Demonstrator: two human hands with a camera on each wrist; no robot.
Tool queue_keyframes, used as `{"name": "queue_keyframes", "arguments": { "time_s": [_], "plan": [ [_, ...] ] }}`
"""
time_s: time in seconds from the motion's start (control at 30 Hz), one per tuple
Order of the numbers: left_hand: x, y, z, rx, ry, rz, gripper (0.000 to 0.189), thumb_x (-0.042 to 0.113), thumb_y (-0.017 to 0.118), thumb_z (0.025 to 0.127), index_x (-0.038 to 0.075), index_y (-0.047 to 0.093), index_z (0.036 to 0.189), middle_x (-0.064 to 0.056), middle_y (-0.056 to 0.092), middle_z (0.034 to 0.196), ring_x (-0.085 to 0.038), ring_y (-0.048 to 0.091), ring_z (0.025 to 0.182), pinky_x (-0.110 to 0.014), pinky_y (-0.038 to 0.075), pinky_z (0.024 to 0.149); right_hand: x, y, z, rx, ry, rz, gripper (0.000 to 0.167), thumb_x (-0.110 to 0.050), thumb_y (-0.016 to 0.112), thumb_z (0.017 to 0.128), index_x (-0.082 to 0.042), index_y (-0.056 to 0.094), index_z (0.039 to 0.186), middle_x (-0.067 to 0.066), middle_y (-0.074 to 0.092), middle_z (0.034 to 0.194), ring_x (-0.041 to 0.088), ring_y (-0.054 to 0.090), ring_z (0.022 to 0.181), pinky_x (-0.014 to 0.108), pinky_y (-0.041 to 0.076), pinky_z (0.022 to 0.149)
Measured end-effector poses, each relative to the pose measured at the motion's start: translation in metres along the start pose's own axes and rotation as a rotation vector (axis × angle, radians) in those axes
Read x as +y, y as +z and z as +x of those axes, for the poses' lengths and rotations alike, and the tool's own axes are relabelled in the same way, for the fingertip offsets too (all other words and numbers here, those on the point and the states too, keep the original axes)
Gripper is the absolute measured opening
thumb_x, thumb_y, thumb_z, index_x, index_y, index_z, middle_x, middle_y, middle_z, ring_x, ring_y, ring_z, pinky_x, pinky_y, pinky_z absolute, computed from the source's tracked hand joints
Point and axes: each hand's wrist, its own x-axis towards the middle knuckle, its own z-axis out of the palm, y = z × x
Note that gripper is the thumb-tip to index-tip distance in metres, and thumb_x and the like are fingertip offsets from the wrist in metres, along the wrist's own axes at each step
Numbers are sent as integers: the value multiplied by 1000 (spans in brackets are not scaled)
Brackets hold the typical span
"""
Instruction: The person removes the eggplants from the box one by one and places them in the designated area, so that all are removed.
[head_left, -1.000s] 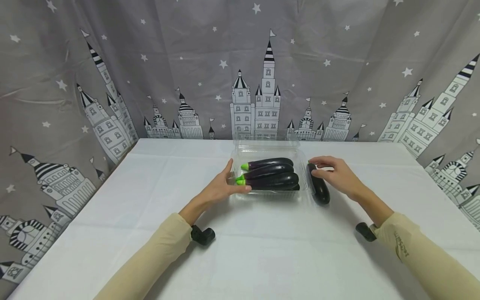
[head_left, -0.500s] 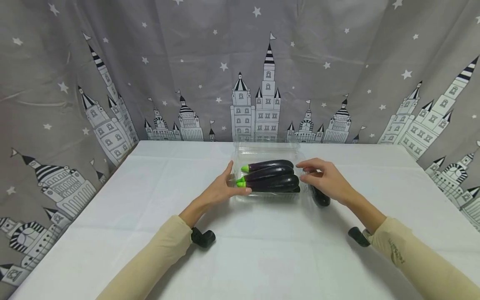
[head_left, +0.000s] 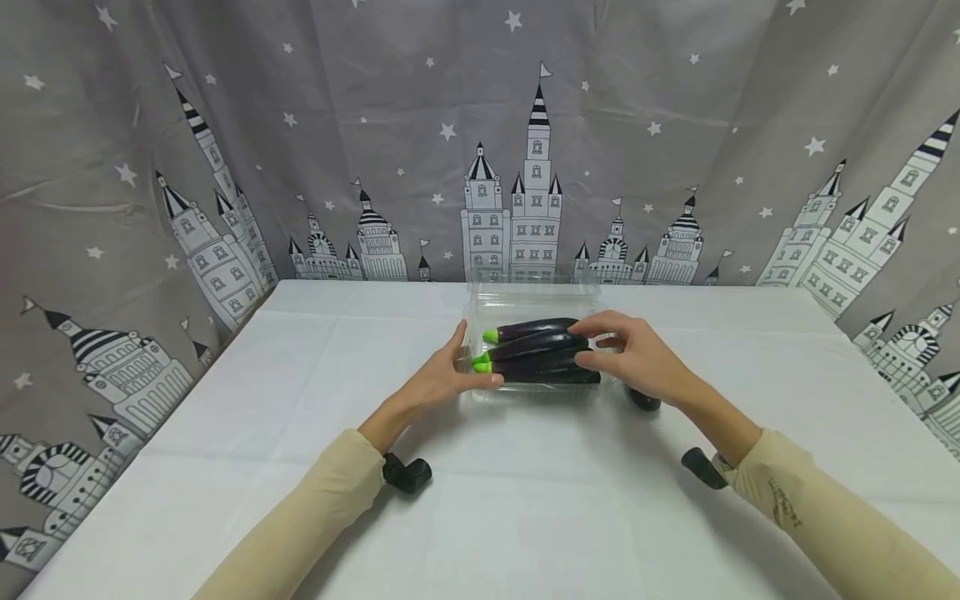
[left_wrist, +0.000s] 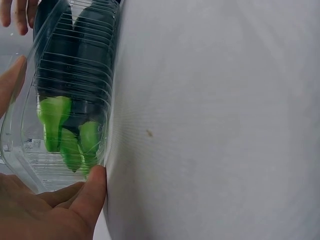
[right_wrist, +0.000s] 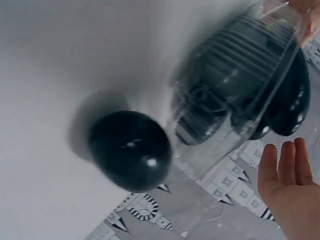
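A clear plastic hinged container [head_left: 517, 302] stands mid-table with its lid raised at the back. Several dark eggplants [head_left: 528, 339] lie in it side by side, green stem ends to the left. My left hand [head_left: 431, 385] holds the container's left end, thumb along the front wall and fingers at the side. Over the eggplants' right ends hovers my right hand [head_left: 637, 358], fingers extended and holding nothing; the right wrist view shows its fingertips [right_wrist: 287, 152] just apart from them. Another eggplant [right_wrist: 131, 150] lies outside, beside the container's right end, partly hidden by the right hand in the head view.
A white cloth [head_left: 525, 500] covers the table. Behind it hangs a grey curtain [head_left: 360, 108] printed with castles and stars. Each wrist carries a black device, one on the left sleeve [head_left: 407, 473] and one on the right [head_left: 703, 468].
My right hand has left the outside eggplant's upper end and moved left, over the eggplants in the container. My left hand and the container have stayed in place.
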Motion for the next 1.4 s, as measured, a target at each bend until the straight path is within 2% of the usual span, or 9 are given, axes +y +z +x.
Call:
{"name": "queue_keyframes", "arguments": {
  "time_s": [0.2, 0.47, 0.57, 0.73, 0.93, 1.1, 1.4],
  "plan": [
    [0, 0, 1, -4, 3, -4, 120, 41, 83, 78, 23, -3, 160, -22, 26, 158, -37, 17, 146, -55, 17, 116, -8, 8, 7, -42, -15, -31, 36, -10, 72, 86, 1, 67, 120, 15, 62, 122, 33, 53, 116, 51, 45, 100],
    [1, 0, 1, 3, 3, -2, 121, 42, 83, 78, 22, -3, 160, -21, 26, 158, -35, 18, 146, -54, 17, 116, -16, 18, 13, -49, -5, -146, 39, -15, 75, 85, -4, 69, 121, 10, 63, 125, 30, 52, 120, 52, 40, 103],
    [1, 0, 1, 3, 1, -3, 120, 43, 83, 78, 22, -3, 160, -21, 25, 158, -36, 18, 146, -55, 17, 116, -17, 21, 17, -81, -21, -178, 40, -15, 76, 84, -4, 68, 122, 9, 64, 124, 30, 53, 119, 51, 40, 102],
    [1, 0, 1, 0, -5, -10, 121, 43, 83, 78, 23, -3, 160, -21, 24, 158, -36, 18, 146, -56, 18, 115, -15, 23, 21, -147, -48, -186, 42, -15, 76, 84, -1, 67, 123, 12, 65, 122, 32, 55, 117, 52, 43, 99],
    [0, 1, 1, 1, -3, -12, 120, 43, 82, 78, 22, -3, 160, -21, 25, 158, -36, 19, 146, -55, 18, 115, -10, 24, 20, -172, -11, -205, 42, -18, 75, 86, -3, 66, 125, 12, 63, 126, 32, 53, 120, 51, 43, 98],
    [0, 1, 1, 4, -11, -7, 120, 43, 82, 78, 22, -3, 160, -21, 24, 158, -36, 18, 146, -55, 18, 115, -8, 25, 20, -182, -13, -192, 41, -17, 74, 88, -3, 65, 126, 12, 61, 128, 32, 52, 122, 52, 42, 99],
    [0, 0, 1, 2, -13, 6, 119, 45, 82, 77, 25, -2, 160, -21, 27, 158, -36, 19, 146, -56, 19, 115, -7, 26, 20, -175, 18, -247, 43, -13, 75, 85, -7, 67, 127, 11, 60, 118, 27, 56, 104, 45, 47, 87]
  ]
}}
